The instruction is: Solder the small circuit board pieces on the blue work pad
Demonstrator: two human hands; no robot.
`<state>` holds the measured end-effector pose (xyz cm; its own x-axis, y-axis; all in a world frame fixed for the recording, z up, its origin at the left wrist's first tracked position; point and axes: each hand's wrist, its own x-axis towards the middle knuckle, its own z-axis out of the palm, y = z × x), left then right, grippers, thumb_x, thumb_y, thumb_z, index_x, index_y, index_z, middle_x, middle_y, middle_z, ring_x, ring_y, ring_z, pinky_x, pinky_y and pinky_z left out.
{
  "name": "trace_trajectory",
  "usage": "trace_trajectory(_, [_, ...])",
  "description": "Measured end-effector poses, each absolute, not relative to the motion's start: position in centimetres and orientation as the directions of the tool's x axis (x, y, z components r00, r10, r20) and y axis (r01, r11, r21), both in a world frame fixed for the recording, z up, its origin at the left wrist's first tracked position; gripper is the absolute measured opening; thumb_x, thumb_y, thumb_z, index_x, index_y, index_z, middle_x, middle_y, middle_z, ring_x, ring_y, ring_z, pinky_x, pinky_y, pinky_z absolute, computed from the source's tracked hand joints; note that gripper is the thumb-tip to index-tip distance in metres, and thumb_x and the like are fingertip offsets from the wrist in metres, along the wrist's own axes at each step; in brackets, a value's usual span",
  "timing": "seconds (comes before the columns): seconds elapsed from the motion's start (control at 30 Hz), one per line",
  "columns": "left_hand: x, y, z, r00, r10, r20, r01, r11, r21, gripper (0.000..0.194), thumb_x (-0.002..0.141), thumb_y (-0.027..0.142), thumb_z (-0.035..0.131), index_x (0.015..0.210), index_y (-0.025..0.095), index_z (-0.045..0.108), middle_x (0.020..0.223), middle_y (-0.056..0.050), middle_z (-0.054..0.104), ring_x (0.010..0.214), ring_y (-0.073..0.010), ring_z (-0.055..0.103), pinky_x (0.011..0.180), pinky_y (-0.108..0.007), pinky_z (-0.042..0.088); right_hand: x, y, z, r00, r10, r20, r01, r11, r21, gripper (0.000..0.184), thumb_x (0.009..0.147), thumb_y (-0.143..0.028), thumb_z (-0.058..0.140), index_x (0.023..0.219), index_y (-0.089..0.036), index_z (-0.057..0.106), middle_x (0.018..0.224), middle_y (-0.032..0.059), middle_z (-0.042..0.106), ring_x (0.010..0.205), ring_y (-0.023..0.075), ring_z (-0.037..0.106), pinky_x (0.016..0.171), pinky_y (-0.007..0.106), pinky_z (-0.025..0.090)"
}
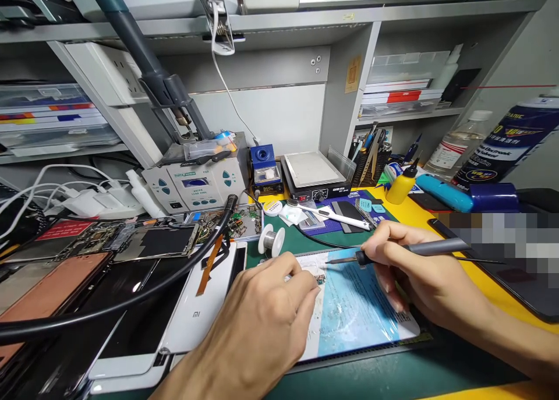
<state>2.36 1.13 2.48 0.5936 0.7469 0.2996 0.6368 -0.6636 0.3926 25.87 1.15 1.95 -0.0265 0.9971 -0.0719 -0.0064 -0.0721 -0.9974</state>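
Note:
My right hand (410, 269) is closed round a grey soldering iron (419, 250), its tip pointing left over a blue and white work mat (358, 312). My left hand (262, 318) rests on the mat with fingers curled, pressing on or pinching a small circuit part (320, 279) near the iron's tip; what the fingers hold is mostly hidden. A spool of solder wire (271, 240) stands just behind my left hand.
Opened phones and boards (131, 243) cover the left side, crossed by a black hose (131, 298). At the back stand a rework station (196, 184), a hot plate (312, 176), a tool holder (371, 161), a yellow bottle (402, 184) and a spray can (510, 138). White tweezers (332, 215) lie nearby.

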Motion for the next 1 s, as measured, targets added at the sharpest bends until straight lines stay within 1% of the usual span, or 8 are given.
trace_trajectory(0.13, [2.3,0.9,2.4,0.579,0.766,0.278,0.663,-0.641,0.387,0.023,0.098,0.019,0.049,0.087,0.020,0.070,0.083,-0.003,0.062,0.074,-0.0188,0.063,0.069,-0.033,0.050,25.8,1.0,2.0,-0.047,0.997,-0.053,0.045,-0.051,-0.998,0.021,0.082,-0.032,0.067,0.067,-0.020,0.057,0.040,-0.0056,0.055,0.028,0.0091,0.046,0.029,0.016,0.033])
trace_trajectory(0.37, [2.5,1.1,2.5,0.563,0.782,0.266,0.673,-0.621,0.401,0.024,0.098,0.020,0.048,0.086,0.020,0.068,0.083,-0.004,0.061,0.075,-0.0187,0.063,0.071,-0.033,0.049,24.6,0.3,3.2,-0.008,0.998,-0.068,0.196,-0.065,-0.978,0.016,0.074,-0.026,0.066,0.063,-0.020,0.056,0.039,-0.0061,0.053,0.031,0.0076,0.045,0.033,0.016,0.036])
trace_trajectory(0.47, [2.6,1.1,2.6,0.553,0.793,0.254,0.674,-0.605,0.424,0.024,0.098,0.020,0.046,0.086,0.020,0.067,0.084,-0.003,0.061,0.075,-0.0186,0.062,0.071,-0.033,0.048,24.4,0.2,3.5,-0.043,0.997,-0.071,0.220,-0.060,-0.974,0.016,0.072,-0.026,0.066,0.062,-0.020,0.056,0.039,-0.0061,0.054,0.031,0.0084,0.046,0.033,0.017,0.037])
trace_trajectory(0.67, [2.5,1.1,3.0,0.529,0.824,0.203,0.684,-0.555,0.473,0.017,0.096,0.022,0.049,0.091,0.022,0.066,0.091,-0.002,0.060,0.077,-0.0186,0.062,0.072,-0.034,0.046,24.3,0.2,3.7,0.006,0.997,-0.072,0.257,-0.072,-0.964,0.016,0.073,-0.027,0.066,0.061,-0.020,0.056,0.040,-0.0064,0.054,0.032,0.0085,0.048,0.035,0.017,0.037])
trace_trajectory(0.8, [2.5,1.2,3.1,0.521,0.836,0.174,0.689,-0.532,0.493,0.015,0.095,0.022,0.050,0.095,0.024,0.065,0.094,-0.002,0.059,0.079,-0.0184,0.061,0.076,-0.034,0.045,24.9,0.5,3.6,-0.054,0.995,-0.085,0.273,-0.067,-0.960,0.017,0.073,-0.026,0.069,0.063,-0.020,0.057,0.045,-0.0048,0.057,0.034,0.0112,0.054,0.034,0.018,0.040])
trace_trajectory(0.9, [2.4,1.2,3.1,0.513,0.843,0.162,0.689,-0.517,0.508,0.013,0.095,0.022,0.050,0.095,0.025,0.063,0.097,0.000,0.059,0.081,-0.0178,0.060,0.076,-0.034,0.045,25.4,0.6,3.2,-0.096,0.991,-0.092,0.301,-0.059,-0.952,0.016,0.077,-0.027,0.069,0.067,-0.021,0.058,0.051,-0.0030,0.060,0.038,0.0128,0.057,0.036,0.020,0.043])
trace_trajectory(1.0, [2.3,1.1,3.1,0.520,0.840,0.154,0.687,-0.518,0.509,0.012,0.095,0.021,0.050,0.094,0.024,0.062,0.096,0.000,0.060,0.081,-0.0174,0.060,0.075,-0.033,0.044,25.6,0.5,2.9,-0.102,0.991,-0.087,0.326,-0.049,-0.944,0.016,0.081,-0.029,0.067,0.070,-0.021,0.059,0.054,-0.0019,0.061,0.041,0.0128,0.057,0.038,0.020,0.042])
